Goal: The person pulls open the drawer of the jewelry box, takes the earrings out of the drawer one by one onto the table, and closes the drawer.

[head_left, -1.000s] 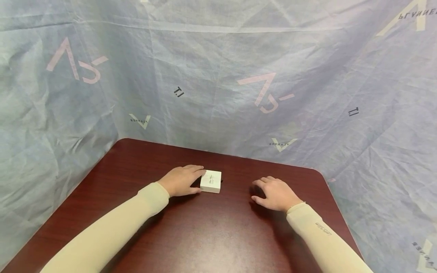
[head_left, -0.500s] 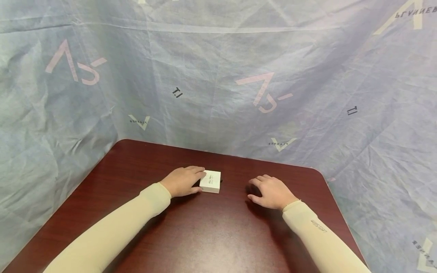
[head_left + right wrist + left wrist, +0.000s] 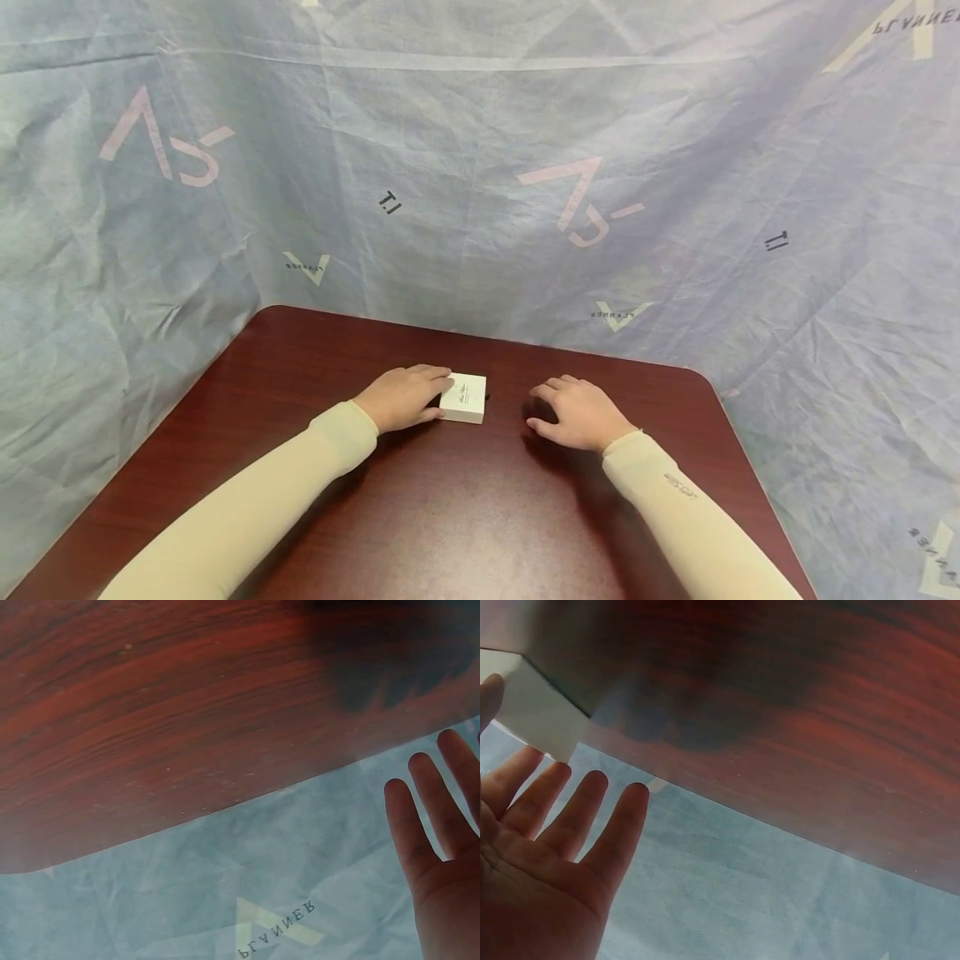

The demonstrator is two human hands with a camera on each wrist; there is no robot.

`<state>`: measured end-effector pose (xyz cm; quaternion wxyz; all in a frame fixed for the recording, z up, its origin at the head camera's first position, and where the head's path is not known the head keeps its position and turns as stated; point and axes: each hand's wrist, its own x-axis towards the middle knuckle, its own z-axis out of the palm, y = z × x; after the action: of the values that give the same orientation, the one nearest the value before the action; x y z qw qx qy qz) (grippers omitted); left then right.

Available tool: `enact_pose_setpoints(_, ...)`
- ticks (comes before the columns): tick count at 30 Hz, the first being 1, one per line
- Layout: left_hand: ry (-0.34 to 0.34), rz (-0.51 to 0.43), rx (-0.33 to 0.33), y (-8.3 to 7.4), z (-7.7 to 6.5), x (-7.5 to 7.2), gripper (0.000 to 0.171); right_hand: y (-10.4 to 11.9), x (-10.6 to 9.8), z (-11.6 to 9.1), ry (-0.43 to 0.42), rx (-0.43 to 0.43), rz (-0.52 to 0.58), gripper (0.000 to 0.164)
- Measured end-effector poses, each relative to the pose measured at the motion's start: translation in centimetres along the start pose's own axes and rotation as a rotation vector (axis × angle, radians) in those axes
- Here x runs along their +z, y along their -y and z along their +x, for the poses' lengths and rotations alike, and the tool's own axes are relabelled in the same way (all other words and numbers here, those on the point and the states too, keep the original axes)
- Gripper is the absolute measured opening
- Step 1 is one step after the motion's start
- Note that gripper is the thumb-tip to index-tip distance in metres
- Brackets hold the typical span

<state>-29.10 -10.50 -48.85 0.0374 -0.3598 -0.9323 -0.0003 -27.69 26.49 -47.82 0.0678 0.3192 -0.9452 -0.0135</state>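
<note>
A small white box (image 3: 463, 398) with dark lettering on its lid lies flat on the table. My left hand (image 3: 402, 397) grips its left end, thumb on the near side and fingertips on the far side. The left wrist view shows the box (image 3: 544, 712) between the thumb (image 3: 489, 699) and the first fingers, while the other fingers extend past it. A tiny dark tab (image 3: 487, 397) sticks out at the box's right side. To the right, my right hand (image 3: 577, 412) hovers low over the table with loosely bent fingers, holding nothing and apart from the box.
The dark red wooden table (image 3: 450, 517) has rounded far corners. Grey-blue printed cloth (image 3: 465, 167) hangs behind it and along both sides, close to its edges. Both forearms, in pale sleeves (image 3: 247, 500), reach in from the near side.
My right hand has moved left, closer to the box, and slightly away from me. The left hand and the box have stayed in nearly the same place.
</note>
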Motion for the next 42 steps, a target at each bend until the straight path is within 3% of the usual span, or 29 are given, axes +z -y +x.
enact_pose_setpoints(42, -0.004, -0.031, -0.021, -0.3, 0.0, 0.0, 0.056, 3.9, 1.2, 5.1, -0.027, 0.004, -0.020, 0.033)
